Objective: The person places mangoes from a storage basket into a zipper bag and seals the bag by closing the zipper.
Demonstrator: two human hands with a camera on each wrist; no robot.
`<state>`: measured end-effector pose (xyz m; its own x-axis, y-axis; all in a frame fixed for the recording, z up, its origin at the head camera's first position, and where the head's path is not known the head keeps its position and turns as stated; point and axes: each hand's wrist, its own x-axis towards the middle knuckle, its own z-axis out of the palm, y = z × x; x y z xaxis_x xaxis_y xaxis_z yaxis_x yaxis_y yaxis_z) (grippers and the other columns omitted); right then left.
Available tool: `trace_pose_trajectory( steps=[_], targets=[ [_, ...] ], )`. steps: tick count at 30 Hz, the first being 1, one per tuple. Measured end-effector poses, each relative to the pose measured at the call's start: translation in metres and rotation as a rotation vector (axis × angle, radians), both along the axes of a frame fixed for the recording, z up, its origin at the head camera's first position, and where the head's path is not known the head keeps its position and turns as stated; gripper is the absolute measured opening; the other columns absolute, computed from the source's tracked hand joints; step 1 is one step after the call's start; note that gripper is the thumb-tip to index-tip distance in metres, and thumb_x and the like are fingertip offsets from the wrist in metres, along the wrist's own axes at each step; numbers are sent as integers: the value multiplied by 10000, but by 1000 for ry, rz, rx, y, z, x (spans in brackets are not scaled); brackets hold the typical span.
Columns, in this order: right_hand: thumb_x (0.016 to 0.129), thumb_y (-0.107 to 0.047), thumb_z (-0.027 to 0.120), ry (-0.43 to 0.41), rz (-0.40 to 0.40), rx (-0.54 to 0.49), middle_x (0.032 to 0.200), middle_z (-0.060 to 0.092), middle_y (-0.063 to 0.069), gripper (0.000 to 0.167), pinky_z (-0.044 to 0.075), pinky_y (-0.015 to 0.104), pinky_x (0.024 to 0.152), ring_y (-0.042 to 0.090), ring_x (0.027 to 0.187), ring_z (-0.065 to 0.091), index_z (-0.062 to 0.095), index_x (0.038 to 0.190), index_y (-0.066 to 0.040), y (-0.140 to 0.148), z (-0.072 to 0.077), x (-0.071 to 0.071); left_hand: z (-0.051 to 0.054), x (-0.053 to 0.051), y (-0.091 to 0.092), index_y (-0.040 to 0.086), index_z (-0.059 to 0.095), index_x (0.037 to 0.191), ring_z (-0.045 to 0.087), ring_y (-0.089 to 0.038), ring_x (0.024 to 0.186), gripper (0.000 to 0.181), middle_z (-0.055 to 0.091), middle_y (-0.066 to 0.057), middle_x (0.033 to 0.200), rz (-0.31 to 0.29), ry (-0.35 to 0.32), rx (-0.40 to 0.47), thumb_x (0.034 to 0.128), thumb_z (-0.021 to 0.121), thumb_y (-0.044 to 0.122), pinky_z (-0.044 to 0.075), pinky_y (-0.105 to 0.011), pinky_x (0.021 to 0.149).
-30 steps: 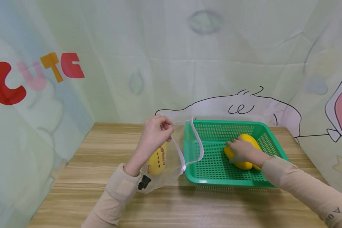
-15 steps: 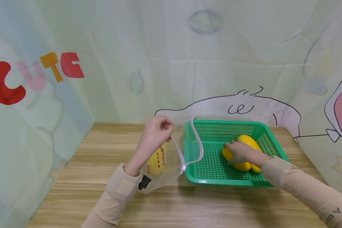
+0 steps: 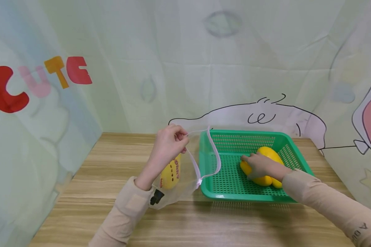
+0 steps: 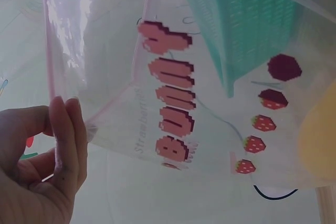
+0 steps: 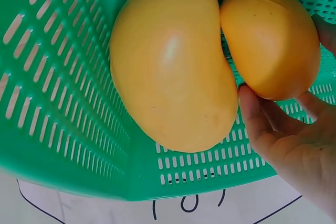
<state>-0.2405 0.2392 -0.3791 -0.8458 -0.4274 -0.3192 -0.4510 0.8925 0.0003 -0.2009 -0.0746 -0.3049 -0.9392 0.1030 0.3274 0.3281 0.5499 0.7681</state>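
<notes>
My left hand [image 3: 167,145] pinches the upper edge of a clear zip bag [image 3: 187,188] with a pink rim, its mouth spread apart. The left wrist view shows red "Bunny" lettering and small strawberries printed on the bag. Inside it lies a yellow, rounded fruit [image 3: 169,178], partly hidden by my wrist. Within a green plastic basket [image 3: 250,197], my right hand [image 3: 259,166] grips the smaller mango [image 5: 270,40], fingers and thumb on its sides. Beside it, touching it, rests a larger curved mango [image 5: 170,66].
The basket stands on a wood-grain table [image 3: 117,212] to the right of the bag. Behind, a printed cloth backdrop [image 3: 179,61] hangs close to the table's far edge. A black buckle-like piece [image 3: 157,197] sits at my left wrist.
My right hand and the mango under it have shifted slightly left and toward me in the basket; the larger mango moved slightly nearer. My left hand and the bag stay put.
</notes>
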Motion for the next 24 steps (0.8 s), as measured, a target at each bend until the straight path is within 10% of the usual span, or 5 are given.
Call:
trace_pose_trajectory(
  steps=[24],
  targets=[
    [735,-212,794,24,-17,-67,1221,543,265,698,509,415,708,380,1001,487,495,1351,-78,6,3,0,2,1,0,26,685,901,634,-95,518,118,587,-85,824,-5,-19,7,858,585,71,538,-264,514]
  ],
)
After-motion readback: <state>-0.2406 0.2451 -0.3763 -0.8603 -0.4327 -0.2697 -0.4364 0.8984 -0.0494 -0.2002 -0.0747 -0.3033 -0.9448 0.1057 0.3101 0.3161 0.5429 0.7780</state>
